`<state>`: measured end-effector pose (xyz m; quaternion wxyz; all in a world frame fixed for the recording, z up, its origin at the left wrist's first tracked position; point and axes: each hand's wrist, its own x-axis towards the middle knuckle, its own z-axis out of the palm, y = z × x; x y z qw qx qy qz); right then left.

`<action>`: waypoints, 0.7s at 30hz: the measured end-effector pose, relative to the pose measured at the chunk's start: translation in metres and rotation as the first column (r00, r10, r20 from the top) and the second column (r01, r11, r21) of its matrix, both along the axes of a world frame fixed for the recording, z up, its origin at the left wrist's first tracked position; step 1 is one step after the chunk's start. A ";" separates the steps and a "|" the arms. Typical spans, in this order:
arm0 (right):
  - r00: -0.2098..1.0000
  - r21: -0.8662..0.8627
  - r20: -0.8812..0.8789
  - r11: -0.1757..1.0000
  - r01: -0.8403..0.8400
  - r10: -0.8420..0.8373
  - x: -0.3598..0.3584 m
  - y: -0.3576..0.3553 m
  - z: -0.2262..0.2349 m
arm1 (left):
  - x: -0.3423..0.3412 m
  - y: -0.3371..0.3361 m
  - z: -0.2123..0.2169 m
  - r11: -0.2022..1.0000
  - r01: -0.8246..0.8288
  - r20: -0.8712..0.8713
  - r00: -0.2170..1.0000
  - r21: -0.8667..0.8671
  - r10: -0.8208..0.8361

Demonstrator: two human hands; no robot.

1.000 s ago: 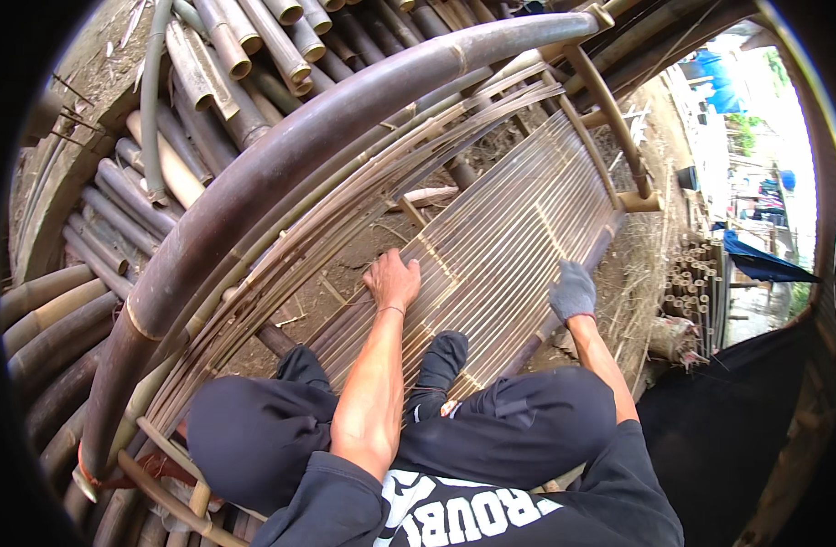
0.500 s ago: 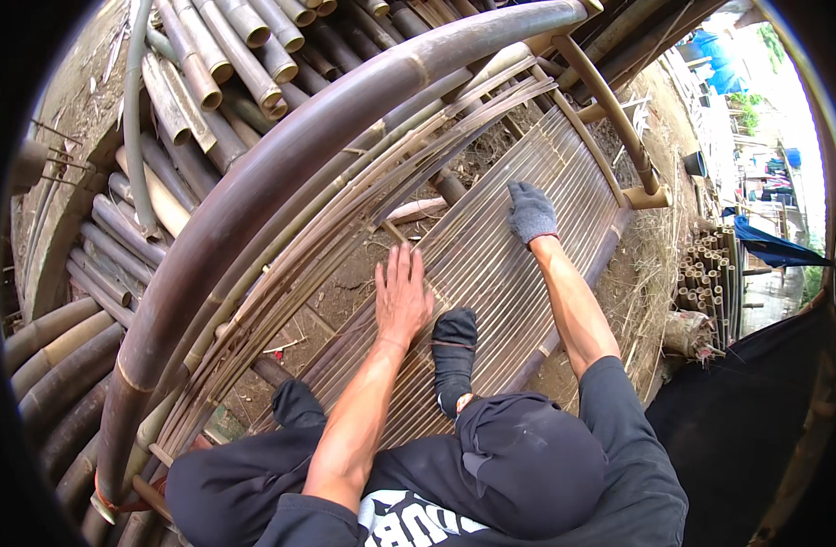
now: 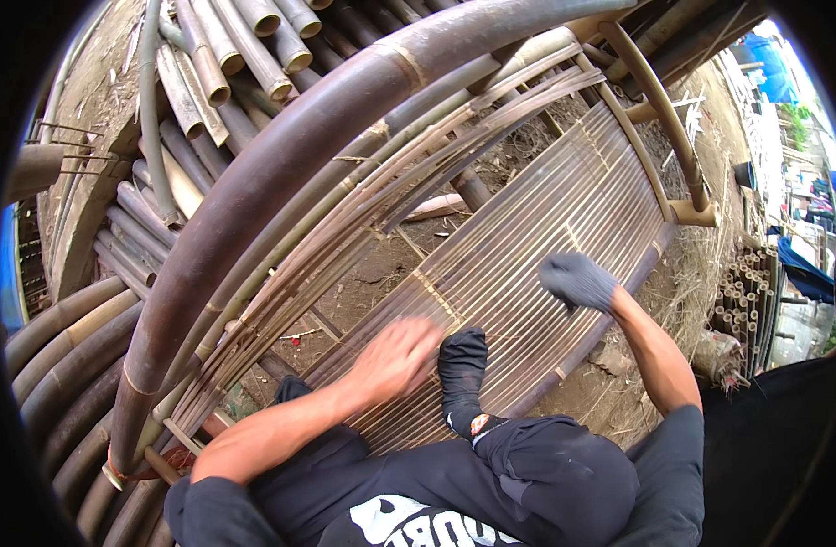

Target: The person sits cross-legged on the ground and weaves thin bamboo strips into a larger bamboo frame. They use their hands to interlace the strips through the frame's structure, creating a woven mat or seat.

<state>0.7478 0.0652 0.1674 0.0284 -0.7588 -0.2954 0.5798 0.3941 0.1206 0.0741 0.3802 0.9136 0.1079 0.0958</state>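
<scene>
Your bare left hand has slid back down the slatted bamboo panel since a moment ago, blurred, fingers loosely together beside your socked foot; your gloved right hand has drawn nearer too, fingers flat together on the slats; open slats remain toward the panel's far edge, and the thick bamboo pole bounds the left.

I am counting two hands on one slatted bamboo panel: one bare left hand, one gloved right hand. One socked foot is resting between them.
</scene>
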 end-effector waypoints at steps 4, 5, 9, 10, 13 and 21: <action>0.981 0.083 -0.062 0.981 -0.178 0.183 0.003 -0.022 0.095 | 0.110 0.025 -0.010 0.975 -0.216 0.164 0.961 -0.050 0.221; 0.988 0.212 -0.046 0.968 -0.133 0.146 0.007 -0.024 0.109 | 0.122 0.023 -0.014 0.930 -0.298 0.039 0.949 -0.216 0.314; 0.905 0.621 0.269 0.778 0.098 -0.329 0.027 0.002 0.104 | 0.116 0.030 -0.044 0.585 -0.735 -0.148 0.657 -0.341 0.739; 0.859 0.714 0.300 0.695 0.087 -0.416 0.032 0.019 0.085 | 0.103 0.037 -0.055 0.477 -0.830 -0.069 0.514 -0.289 0.855; 0.711 0.698 0.637 0.614 -0.369 -0.296 0.013 0.083 -0.016 | 0.057 0.052 -0.085 0.543 -0.806 -0.436 0.587 -0.235 0.682; 0.453 0.161 0.325 0.423 -0.891 0.830 -0.106 0.148 -0.204 | 0.078 0.064 -0.138 0.390 -0.778 -0.550 0.625 -0.492 0.554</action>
